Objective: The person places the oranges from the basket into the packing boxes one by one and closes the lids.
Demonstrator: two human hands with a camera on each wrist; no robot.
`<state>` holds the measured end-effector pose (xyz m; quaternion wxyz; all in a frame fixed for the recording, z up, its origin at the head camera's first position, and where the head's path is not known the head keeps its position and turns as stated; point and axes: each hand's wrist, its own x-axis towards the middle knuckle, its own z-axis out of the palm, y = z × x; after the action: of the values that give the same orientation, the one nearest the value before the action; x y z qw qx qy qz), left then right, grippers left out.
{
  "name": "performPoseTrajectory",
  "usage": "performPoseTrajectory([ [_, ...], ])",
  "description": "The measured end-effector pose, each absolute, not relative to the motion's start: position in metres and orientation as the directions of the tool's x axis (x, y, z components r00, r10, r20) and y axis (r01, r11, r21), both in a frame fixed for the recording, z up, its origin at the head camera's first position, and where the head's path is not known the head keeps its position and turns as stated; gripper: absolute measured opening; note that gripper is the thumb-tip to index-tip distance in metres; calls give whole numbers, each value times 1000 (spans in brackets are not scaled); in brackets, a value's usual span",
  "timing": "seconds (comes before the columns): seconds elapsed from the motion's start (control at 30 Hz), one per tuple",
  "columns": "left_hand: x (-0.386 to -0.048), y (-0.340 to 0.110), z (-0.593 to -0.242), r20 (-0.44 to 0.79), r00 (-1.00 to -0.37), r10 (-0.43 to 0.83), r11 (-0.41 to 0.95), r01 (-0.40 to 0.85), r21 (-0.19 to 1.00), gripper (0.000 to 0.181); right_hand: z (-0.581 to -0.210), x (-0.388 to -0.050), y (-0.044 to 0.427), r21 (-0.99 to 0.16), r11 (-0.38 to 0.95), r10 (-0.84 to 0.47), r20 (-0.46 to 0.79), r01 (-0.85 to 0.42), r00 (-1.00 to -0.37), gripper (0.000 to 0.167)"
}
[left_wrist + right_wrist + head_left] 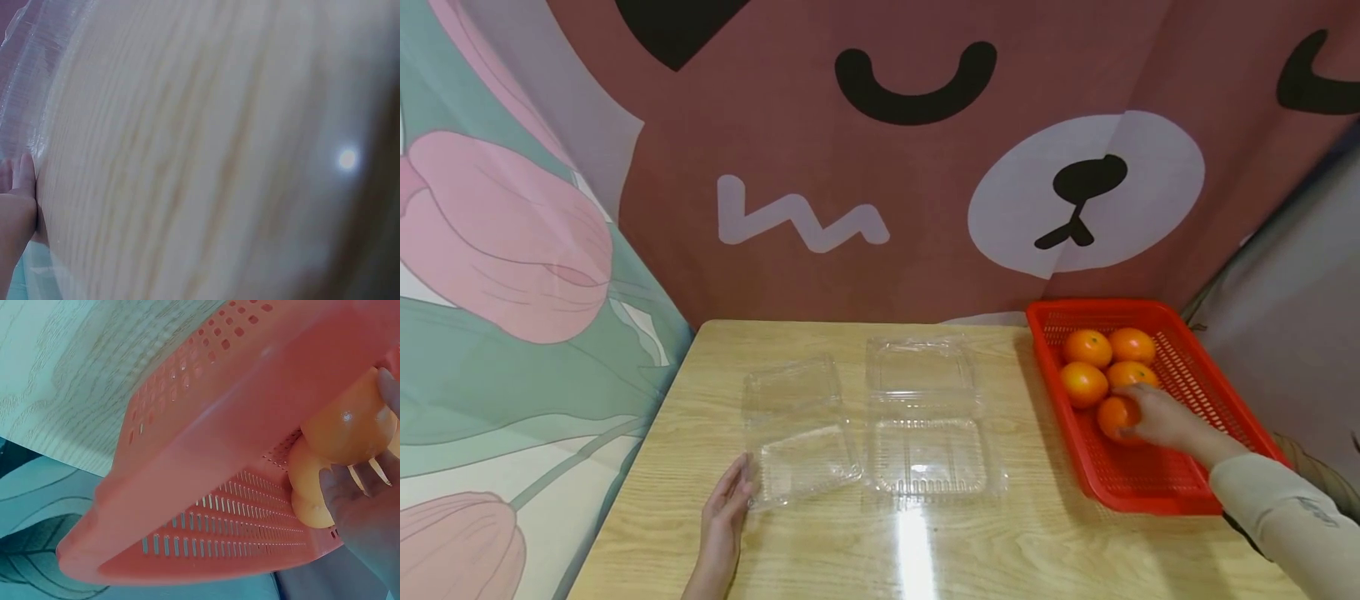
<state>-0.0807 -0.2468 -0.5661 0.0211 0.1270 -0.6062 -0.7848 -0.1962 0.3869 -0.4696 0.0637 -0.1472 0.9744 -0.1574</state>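
Observation:
My right hand (1168, 423) reaches into the red plastic basket (1093, 483) and grips an orange (1115, 418), its thumb on one side and fingers on the other. In the right wrist view that orange (350, 428) sits between thumb and fingers, in front of other oranges. My left hand (724, 515) rests at the left edge of an open clear plastic clamshell box (805, 462), fingers extended and touching or very near its side. Beside it stands a second open clear clamshell box (931, 454). No fruit lies in either box.
Several other oranges (1084, 384) sit together in the basket's far left part. The basket stands at the right side of the wooden table (820, 550). A curtain with a bear face (925, 275) hangs behind the table, and a flower-patterned cloth (512, 242) hangs at the left.

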Motion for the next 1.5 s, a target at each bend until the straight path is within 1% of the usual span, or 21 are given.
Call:
performPoseTrajectory([
  [0.07,-80,-247,-567,-167,-968,-186,-263,-115,958,56,-470,-196,387,-315,911,-306,-79,-267,-949,69],
  [0.2,-80,-247,-567,-160,-968,-193,-270,-105,957,56,-471,-195,387,-308,912,-308,-77,-271,-948,69],
  [0.6,-79,-246,-567,-149,-969,-196,-266,-94,959,57,-466,-190,395,-311,931,-245,-140,-193,-959,75],
  [0.87,-78,-246,-566,-132,-972,-196,-272,-76,959,54,-447,-186,390,-304,942,-193,-133,-145,-972,82],
  [1.03,-79,-246,-566,-112,-975,-194,-277,-55,959,53,-431,-182,383,-306,946,-162,-151,-110,-975,89],
  [1.13,-79,-246,-565,-123,-974,-192,-269,-68,961,54,-424,-179,379,-314,945,-147,-156,-92,-977,92],
  [1.33,-80,-246,-564,-158,-970,-185,-241,-111,964,57,-413,-174,369,-330,940,-141,-130,-91,-981,90],
  [1.5,-80,-246,-564,-173,-966,-193,-238,-125,963,56,-408,-172,359,-336,932,-170,-81,-134,-982,84],
])
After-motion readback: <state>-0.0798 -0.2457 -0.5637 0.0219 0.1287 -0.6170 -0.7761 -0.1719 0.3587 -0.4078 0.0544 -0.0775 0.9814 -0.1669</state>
